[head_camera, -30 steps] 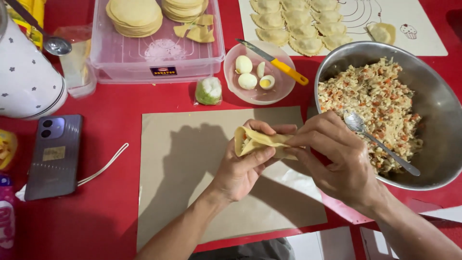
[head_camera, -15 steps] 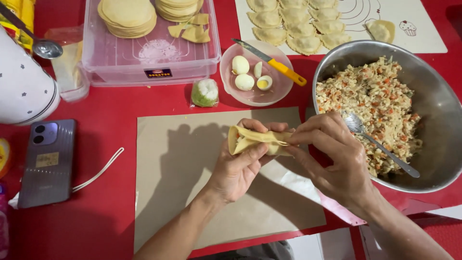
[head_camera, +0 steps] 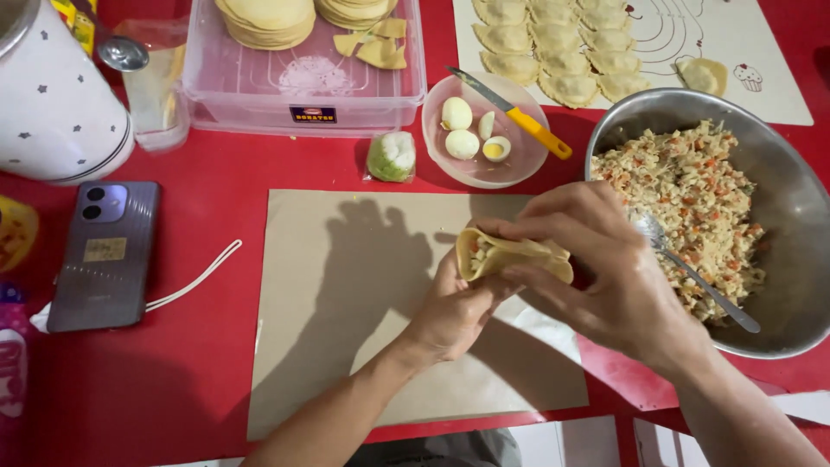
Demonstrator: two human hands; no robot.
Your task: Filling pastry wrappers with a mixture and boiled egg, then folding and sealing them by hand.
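Brown paper sheet (head_camera: 346,346) nearest, flat on red bench (head_camera: 190,380). Above it, left hand (head_camera: 454,311) cups folded dough pastry (head_camera: 510,255) w/ filling showing at open end; right hand (head_camera: 605,277) pinches its top edge, both hands closed on it. Phone (head_camera: 104,255) at left beside white cord (head_camera: 194,278). Steel bowl (head_camera: 791,207) of filling w/ spoon (head_camera: 692,272) at right. Further back: pink bowl (head_camera: 480,169) w/ eggs & yellow-handled knife (head_camera: 514,112), clear tub (head_camera: 303,86) of dough rounds, finished pastries (head_camera: 553,43) on mat.
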